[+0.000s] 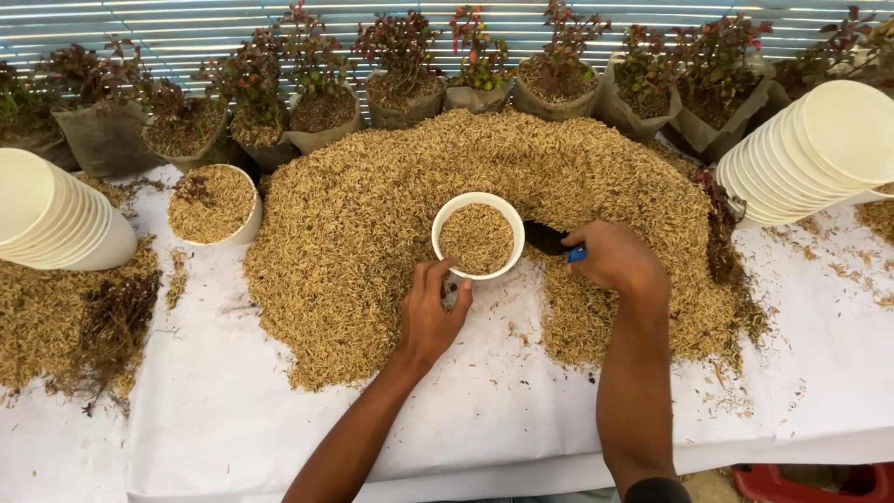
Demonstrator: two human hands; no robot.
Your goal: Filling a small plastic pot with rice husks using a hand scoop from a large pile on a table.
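Observation:
A white pot (445, 224) filled with brown husk stands in the big husk heap (372, 196) at the middle of the table. My left hand (430, 312) grips its near rim from below. To the pot's right, my right hand (615, 259) is closed around the blue handle of a small black scoop (545, 238), whose blade points at the pot's side and lies on the husk.
Another husk-filled white pot (216, 207) stands at the left. Stacks of empty white pots lie on their sides at far left (56, 219) and far right (810, 149). Bagged seedlings (400, 70) line the back. White sheet (521, 410) covers the table; a red crate (801, 482) sits below right.

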